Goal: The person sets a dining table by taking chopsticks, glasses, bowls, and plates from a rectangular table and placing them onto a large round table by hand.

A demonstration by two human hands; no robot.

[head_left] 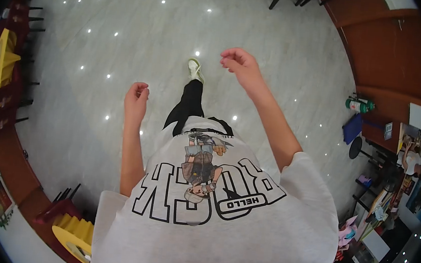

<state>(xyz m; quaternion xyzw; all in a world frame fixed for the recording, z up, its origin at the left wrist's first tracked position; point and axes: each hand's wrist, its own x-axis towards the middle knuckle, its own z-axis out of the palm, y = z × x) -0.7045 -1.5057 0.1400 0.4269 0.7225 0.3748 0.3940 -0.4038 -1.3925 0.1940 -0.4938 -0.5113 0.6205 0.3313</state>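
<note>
My left hand (136,100) hangs in the air on the left, its fingers loosely curled and nothing seen in them. Farther forward on the right, my right hand (241,67) is raised over the floor, fingers half bent, with no object in it. Neither hand touches anything. Below them are my grey-white printed T-shirt (159,243), my black trousers (190,99) and one light shoe (194,70) on the tiled floor. The other foot is hidden.
Glossy grey floor (144,34) stretches ahead. Dark chairs and a yellow-covered table (5,61) line the left; another yellow-covered table (71,235) is behind. To the right are a green cylinder (360,105), a round stool (355,147), a cluttered counter and a person (411,161).
</note>
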